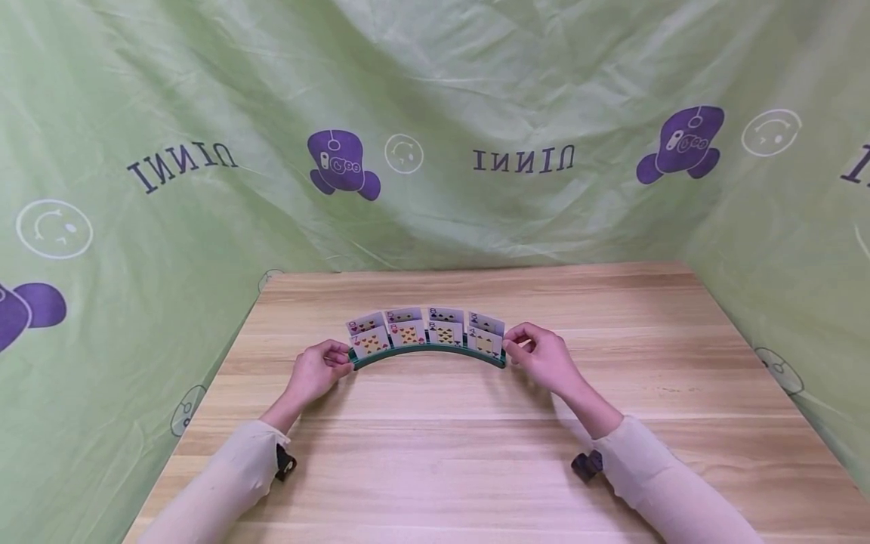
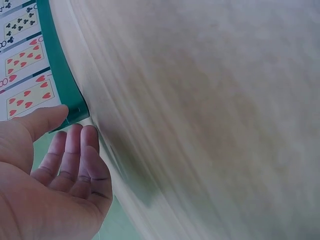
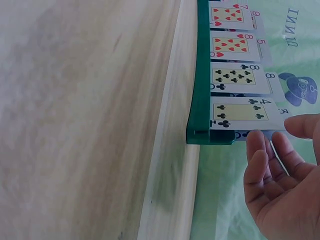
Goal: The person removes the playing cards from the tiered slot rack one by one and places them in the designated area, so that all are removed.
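Note:
A curved green playing card holder point(image 1: 428, 348) stands on the wooden table with two rows of cards upright in it. At its left end is my left hand point(image 1: 319, 372), thumb point(image 2: 52, 117) on the green end and the other fingers curled just behind. My right hand point(image 1: 544, 359) is at the opposite end, with its thumb point(image 3: 297, 125) at the upper corner of the four of clubs point(image 3: 240, 112) and its fingertips by the card's side edge. Beside that card in the front row stand the eight of clubs point(image 1: 445, 334), eight of hearts point(image 1: 408, 335) and seven of hearts point(image 1: 370, 344).
The pale wooden table point(image 1: 435, 453) extends around the holder on all sides. A green printed cloth point(image 1: 435, 219) hangs behind the table and along both its sides. Dark wrist devices point(image 1: 285, 462) show below both sleeves.

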Demonstrator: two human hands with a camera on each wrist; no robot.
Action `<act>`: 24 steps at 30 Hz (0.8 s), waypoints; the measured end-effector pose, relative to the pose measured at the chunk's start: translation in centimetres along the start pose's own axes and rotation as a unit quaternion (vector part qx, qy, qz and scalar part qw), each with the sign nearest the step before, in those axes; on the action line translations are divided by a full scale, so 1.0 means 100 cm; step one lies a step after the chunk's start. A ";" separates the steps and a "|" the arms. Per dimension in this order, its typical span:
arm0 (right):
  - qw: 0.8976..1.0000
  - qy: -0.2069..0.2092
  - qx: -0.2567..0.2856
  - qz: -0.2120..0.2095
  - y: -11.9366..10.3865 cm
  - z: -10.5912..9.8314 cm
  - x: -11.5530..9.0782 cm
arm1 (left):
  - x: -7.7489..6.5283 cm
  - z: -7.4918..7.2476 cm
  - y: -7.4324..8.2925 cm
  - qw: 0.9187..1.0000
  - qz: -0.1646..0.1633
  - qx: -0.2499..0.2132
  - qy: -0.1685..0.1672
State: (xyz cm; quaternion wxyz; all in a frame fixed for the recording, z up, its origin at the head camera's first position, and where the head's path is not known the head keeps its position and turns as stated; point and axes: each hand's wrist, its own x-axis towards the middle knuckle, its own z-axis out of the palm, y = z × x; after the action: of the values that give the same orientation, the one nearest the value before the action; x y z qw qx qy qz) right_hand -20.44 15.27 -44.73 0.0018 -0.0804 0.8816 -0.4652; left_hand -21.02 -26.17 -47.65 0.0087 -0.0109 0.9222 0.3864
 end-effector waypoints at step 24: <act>1.000 -0.002 0.000 -0.002 0.006 0.009 0.002 | 0.001 0.002 0.002 1.000 0.005 -0.001 0.003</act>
State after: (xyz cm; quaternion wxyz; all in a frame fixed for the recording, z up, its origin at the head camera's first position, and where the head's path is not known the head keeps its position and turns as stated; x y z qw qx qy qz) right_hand -20.65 14.86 -45.66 0.0026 -0.0827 0.8813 -0.4652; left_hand -21.10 -25.91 -47.65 0.0036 -0.0075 0.9218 0.3875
